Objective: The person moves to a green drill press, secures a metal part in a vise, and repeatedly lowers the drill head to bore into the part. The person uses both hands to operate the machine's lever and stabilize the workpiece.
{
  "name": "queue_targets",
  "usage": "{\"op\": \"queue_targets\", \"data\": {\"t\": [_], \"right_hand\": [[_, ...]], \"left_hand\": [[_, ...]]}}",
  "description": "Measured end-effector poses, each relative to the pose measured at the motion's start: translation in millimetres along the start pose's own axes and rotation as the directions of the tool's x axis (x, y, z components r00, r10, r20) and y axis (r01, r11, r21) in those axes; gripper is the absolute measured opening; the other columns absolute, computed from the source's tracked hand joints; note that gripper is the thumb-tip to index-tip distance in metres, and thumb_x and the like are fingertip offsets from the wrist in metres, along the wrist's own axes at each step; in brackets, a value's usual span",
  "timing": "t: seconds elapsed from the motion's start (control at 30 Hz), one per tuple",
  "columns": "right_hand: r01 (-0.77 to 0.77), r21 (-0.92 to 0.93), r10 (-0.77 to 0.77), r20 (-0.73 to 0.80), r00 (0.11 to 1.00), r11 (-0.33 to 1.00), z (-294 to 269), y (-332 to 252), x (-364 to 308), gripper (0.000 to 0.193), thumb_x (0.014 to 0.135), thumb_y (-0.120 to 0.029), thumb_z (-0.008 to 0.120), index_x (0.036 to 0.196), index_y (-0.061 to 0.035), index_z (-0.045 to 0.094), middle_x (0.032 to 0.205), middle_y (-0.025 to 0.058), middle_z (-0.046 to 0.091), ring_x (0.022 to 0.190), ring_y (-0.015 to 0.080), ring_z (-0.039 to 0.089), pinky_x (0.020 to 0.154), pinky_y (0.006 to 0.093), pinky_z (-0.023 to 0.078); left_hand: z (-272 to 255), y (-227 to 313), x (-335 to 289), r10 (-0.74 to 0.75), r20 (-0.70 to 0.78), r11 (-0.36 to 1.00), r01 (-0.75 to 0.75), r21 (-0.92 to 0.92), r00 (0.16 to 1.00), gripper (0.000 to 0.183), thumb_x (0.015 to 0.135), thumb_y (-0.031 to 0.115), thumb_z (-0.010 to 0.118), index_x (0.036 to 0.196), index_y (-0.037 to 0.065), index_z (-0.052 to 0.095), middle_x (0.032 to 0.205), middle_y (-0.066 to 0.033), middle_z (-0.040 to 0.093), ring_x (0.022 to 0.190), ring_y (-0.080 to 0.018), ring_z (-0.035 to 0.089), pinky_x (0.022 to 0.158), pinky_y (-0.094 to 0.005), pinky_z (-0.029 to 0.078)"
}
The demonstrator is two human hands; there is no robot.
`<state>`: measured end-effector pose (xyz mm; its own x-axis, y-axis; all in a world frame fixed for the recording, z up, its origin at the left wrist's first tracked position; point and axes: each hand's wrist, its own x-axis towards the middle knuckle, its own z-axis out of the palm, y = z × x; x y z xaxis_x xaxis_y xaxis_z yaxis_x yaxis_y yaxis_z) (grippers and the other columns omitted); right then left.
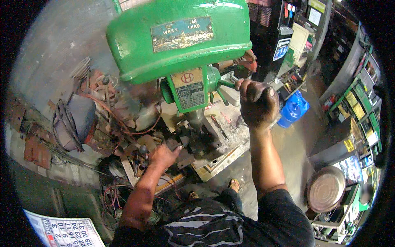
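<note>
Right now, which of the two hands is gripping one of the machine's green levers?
The right hand: it is the higher one, closed at the outer end of the green lever. The left hand is lower, well away from it.

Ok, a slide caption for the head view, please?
Right grip on the lever of a green drill press, left grip beside dark metalwork.

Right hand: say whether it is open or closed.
Closed: the right hand has its fingers curled around the end of the green lever.
</note>
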<state>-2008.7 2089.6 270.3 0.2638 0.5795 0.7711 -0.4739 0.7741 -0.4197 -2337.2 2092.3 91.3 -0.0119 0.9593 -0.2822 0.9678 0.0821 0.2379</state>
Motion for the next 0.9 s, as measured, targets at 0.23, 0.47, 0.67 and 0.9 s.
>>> {"op": "queue_targets", "data": {"t": [0.23,0.47,0.67,0.9], "right_hand": [[-0.008,-0.083,0.032,0.299,0.954,0.997,-15,-13,15,0.05,0.102,-0.044,0.054,0.073,-0.0037,0.054,0.071,0.0065,0.05,0.073,0.0272,0.045,0.086,0.0477,0.039],[-0.129,-0.24,0.199,0.291,0.936,0.962,-27,-28,16,0.046,0.101,-0.037,0.061,0.105,0.0082,0.066,0.086,0.0127,0.059,0.078,0.0187,0.052,0.084,0.038,0.044],[-0.077,-0.28,0.148,0.242,0.959,0.957,-25,-25,11,0.041,0.104,-0.035,0.057,0.101,0.0043,0.067,0.095,0.0123,0.066,0.077,0.0175,0.055,0.072,0.033,0.044],[-0.103,-0.118,0.106,0.019,0.994,0.988,-8,-19,3,0.034,0.1,-0.028,0.057,0.094,0.0047,0.065,0.093,0.0116,0.066,0.078,0.0187,0.06,0.071,0.0324,0.048]], "left_hand": [[-14,13,-19,-0.004,-0.085,1.0,0.005,0.01,0.996,0.083,0.089,0.071,0.065,0.122,-0.005,0.068,0.123,-0.0295,0.07,0.114,-0.0431,0.069,0.1,-0.0521,0.054],[-4,5,-12,0.023,-0.079,0.999,-0.021,0.028,0.997,0.085,0.09,0.072,0.062,0.125,-0.005,0.067,0.116,-0.0295,0.072,0.112,-0.0447,0.069,0.099,-0.053,0.054],[-10,13,-18,-0.077,-0.029,0.989,0.08,0.125,0.997,0.087,0.09,0.072,0.062,0.128,-0.006,0.065,0.122,-0.0272,0.071,0.115,-0.0444,0.068,0.101,-0.0533,0.054],[-17,18,-29,-0.015,-0.087,0.998,0.02,0.067,0.996,0.088,0.09,0.072,0.063,0.132,-0.006,0.062,0.128,-0.0274,0.068,0.119,-0.0428,0.067,0.104,-0.0508,0.053]]}}
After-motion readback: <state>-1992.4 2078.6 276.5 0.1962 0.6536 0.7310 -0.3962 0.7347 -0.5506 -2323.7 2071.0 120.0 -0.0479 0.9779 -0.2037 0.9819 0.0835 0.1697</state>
